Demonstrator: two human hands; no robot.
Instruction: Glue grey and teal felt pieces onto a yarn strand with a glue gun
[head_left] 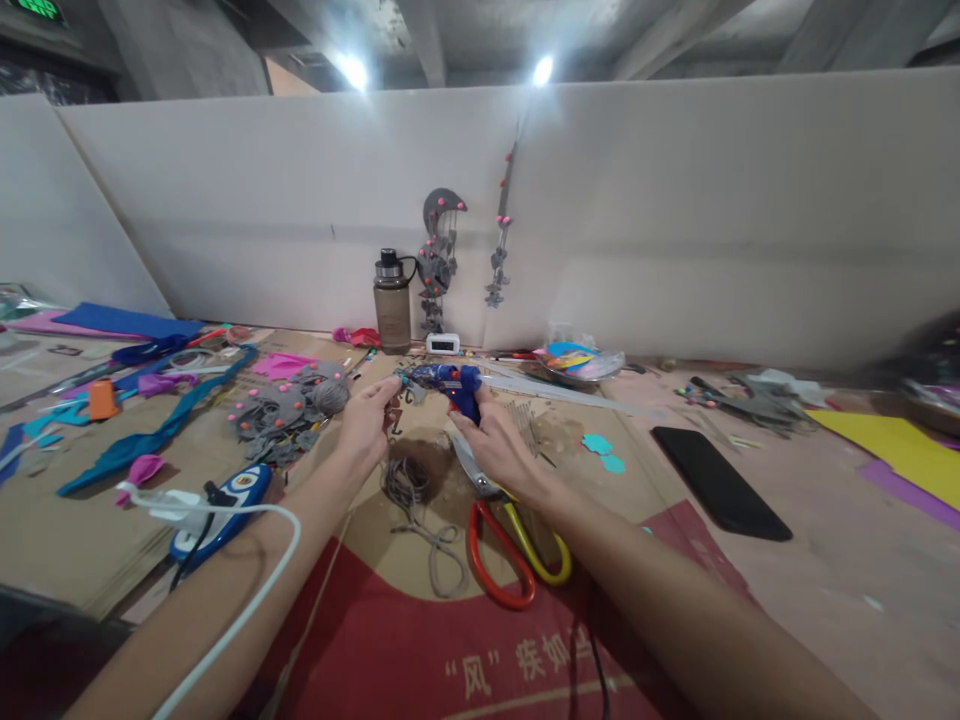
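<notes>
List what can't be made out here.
Head view only:
- Whether the left hand holds anything at the glue gun tip: too small.
- Its trigger: covered by the right hand.
- Blades of the scissors: partly under the right wrist.
- Display of the white clock: too small to read.
- The dark objects at the right edge: blurred, cut off.

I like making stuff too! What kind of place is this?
Probably a craft workbench: the right hand holds a blue glue gun, scissors lie nearby, and felt scraps lie around.
</notes>
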